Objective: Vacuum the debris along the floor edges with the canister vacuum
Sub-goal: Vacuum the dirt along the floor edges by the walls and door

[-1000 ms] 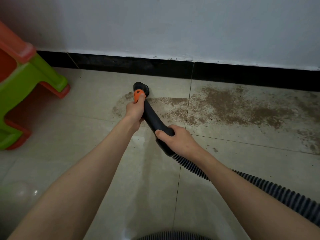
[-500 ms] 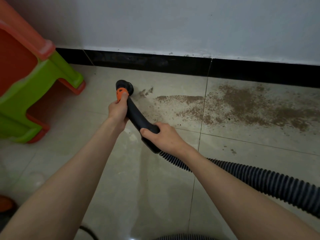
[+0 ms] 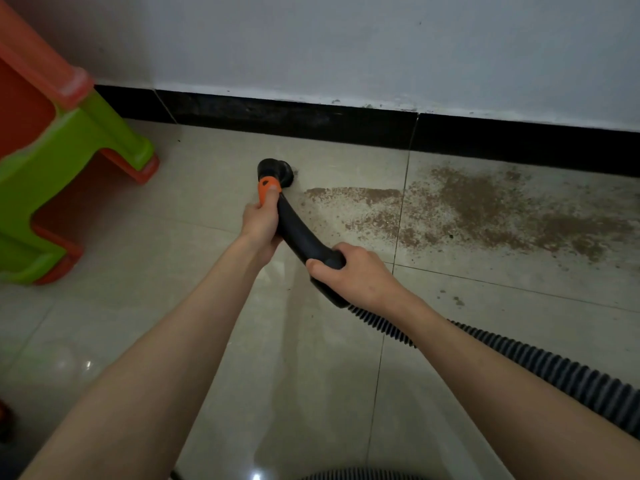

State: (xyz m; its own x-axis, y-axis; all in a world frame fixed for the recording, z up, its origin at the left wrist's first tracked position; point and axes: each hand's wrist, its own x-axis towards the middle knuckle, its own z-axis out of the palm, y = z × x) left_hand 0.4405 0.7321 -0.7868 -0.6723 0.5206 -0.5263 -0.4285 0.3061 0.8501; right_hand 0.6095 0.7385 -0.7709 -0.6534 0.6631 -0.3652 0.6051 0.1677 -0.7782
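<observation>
A black curved vacuum handle with an orange switch ends in a round black nozzle pressed to the tiled floor. My left hand grips the handle just below the switch, thumb on the orange part. My right hand holds the handle's lower end, where the ribbed black hose starts and trails off to the right. Brown gritty debris is spread over the floor to the right of the nozzle, near the black baseboard.
A green and orange plastic stool stands at the left, against the wall. A white wall rises above the baseboard. The rim of the canister shows at the bottom edge. Pale floor tiles lie on the left.
The nozzle has swept left out of the debris; the patch that lay around it is gone, leaving bare tile left of the remaining grit. Both hands kept their grip.
</observation>
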